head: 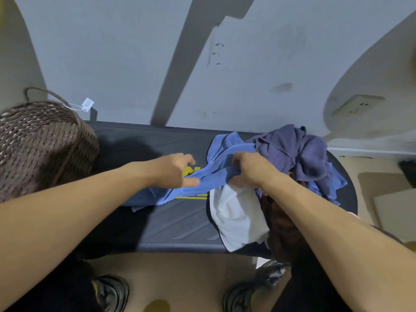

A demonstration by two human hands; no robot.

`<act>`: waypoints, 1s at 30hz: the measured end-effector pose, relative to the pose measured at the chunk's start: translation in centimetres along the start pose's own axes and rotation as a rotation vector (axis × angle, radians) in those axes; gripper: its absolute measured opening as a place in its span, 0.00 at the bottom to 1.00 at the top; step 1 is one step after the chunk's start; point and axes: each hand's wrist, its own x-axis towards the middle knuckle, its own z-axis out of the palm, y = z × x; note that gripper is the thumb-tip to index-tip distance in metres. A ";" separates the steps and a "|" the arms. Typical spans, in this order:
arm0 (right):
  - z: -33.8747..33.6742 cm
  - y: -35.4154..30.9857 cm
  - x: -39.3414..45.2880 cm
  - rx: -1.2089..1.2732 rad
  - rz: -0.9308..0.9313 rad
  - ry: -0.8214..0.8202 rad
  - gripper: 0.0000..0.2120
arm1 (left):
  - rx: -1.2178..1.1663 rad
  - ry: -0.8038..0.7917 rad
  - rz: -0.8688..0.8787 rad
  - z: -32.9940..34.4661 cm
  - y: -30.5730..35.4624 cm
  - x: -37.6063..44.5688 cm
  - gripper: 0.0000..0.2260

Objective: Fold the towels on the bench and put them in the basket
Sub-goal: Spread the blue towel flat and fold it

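1. The light blue towel (216,176) is plain, with a fine ribbed weave.
2. The purple-blue towel (299,152) is darker, a dusky violet.
3. The white towel (236,212) is plain.
4. A dark brown towel (283,226) lies beside the white one.
5. The tabletop (180,221) is black with faint diagonal stripes and yellow lettering.
6. The basket (40,145) is dark brown wicker flecked with paler strands, and carries a white tag (87,104).
7. The wall (112,52) is pale grey-blue.
8. The floor (180,278) is tan.

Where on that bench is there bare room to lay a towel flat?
The bench is bare between the basket and the light blue towel, and along the near edge left of the white towel. The right end is crowded with piled towels.
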 end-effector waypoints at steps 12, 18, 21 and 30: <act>-0.5 -1.4 -2.1 0.431 -0.374 0.166 0.14 | -0.545 0.159 0.253 0.2 2.3 0.2 0.15; -0.5 -0.8 -1.8 0.035 -0.169 0.142 0.12 | 0.030 0.213 0.143 -1.3 -2.1 -3.4 0.07; -0.5 0.0 -1.3 -0.081 -0.004 -0.012 0.25 | 0.179 0.174 0.036 -0.6 -4.8 -4.2 0.11; 1.3 -0.1 -1.0 0.015 -0.205 -0.140 0.18 | 0.211 0.108 -0.023 1.8 -5.6 -2.7 0.24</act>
